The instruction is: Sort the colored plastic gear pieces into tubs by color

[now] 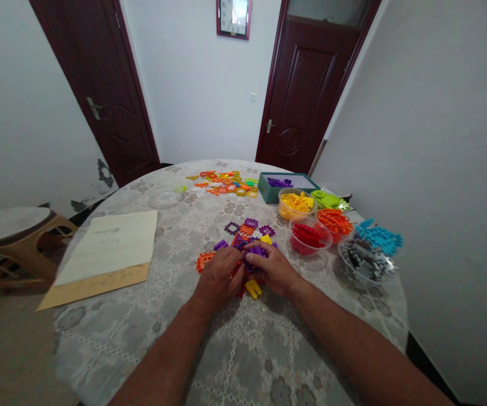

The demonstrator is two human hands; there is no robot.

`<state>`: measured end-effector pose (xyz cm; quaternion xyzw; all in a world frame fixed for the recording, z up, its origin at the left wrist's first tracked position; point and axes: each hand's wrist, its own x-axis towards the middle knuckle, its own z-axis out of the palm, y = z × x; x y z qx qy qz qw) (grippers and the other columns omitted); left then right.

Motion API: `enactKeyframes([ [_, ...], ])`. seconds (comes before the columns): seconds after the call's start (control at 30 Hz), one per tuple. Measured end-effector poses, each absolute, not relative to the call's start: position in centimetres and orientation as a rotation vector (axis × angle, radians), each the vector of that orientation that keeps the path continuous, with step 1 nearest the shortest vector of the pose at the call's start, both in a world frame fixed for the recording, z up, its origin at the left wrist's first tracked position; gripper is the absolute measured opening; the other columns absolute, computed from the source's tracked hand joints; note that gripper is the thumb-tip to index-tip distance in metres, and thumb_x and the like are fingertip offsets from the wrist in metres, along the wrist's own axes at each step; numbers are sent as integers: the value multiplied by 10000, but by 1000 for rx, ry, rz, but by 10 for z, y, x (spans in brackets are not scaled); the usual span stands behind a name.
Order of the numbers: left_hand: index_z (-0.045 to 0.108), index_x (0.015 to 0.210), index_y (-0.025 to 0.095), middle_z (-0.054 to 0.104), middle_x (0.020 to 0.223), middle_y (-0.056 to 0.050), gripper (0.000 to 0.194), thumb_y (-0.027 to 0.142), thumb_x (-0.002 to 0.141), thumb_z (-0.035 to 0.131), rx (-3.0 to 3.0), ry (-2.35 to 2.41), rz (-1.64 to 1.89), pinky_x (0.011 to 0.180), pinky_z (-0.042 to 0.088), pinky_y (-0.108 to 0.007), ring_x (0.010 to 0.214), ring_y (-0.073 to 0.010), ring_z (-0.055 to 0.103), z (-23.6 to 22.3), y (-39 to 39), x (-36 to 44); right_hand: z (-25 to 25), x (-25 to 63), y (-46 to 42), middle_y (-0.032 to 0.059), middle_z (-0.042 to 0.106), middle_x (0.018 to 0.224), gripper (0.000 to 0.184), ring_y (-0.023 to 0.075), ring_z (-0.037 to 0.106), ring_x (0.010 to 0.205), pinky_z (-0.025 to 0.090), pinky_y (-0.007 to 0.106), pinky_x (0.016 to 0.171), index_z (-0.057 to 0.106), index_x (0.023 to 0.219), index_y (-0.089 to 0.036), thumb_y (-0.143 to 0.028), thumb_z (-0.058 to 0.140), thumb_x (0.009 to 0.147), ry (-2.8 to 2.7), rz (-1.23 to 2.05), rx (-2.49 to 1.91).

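My left hand (221, 274) is closed, its fingertips against a cluster of interlocking plastic building pieces; its fingers cover much of what it grips. From the other side my right hand (274, 267) pinches a purple building piece (256, 251), and the two hands nearly meet. Around them lie an orange lattice piece (204, 261), a dark purple gear-shaped piece (232, 228) and another purple gear-shaped piece (266, 230). A yellow two-pronged piece (253, 289) sits just below my hands. Red parts show partly between and beneath my fingers.
To the right stand tubs of yellow pieces (296, 202), red pieces (309, 234), orange pieces (335, 221) and grey pieces (368, 260). Blue pieces (379, 237) lie beyond. A green box (269, 193) and scattered mixed pieces (226, 185) are farther back. Paper sheets (112, 245) lie left.
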<state>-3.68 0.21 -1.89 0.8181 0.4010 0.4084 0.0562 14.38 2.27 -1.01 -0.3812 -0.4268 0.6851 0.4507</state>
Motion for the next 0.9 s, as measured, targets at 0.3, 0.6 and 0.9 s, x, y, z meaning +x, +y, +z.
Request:
enactKeyframes([
  [0.3,630,1056,226,708,1031,-77,117,172,988,551,2376,1550,1497,924,561,-426,1002,-247,660,-13,9,-57,23,155,20,79,764,1015,434,198,751,841,643,282,642,696,1084,-188,-381,908,758,-1131,1746,-1017],
  [0.6,627,1117,205,711,1066,-92,187,151,946,576,2305,1850,1477,956,553,-459,1025,-275,652,-25,16,-67,104,193,122,113,771,997,228,206,765,828,653,271,650,695,1027,-162,-187,812,833,-1334,1507,-1174],
  [0.9,596,1150,226,696,1082,-99,233,160,927,580,2217,1902,1417,934,546,-502,1035,-300,643,-41,20,-68,117,229,298,-2,600,743,170,115,587,631,596,224,542,596,953,-147,-101,714,840,-921,1082,-1519],
])
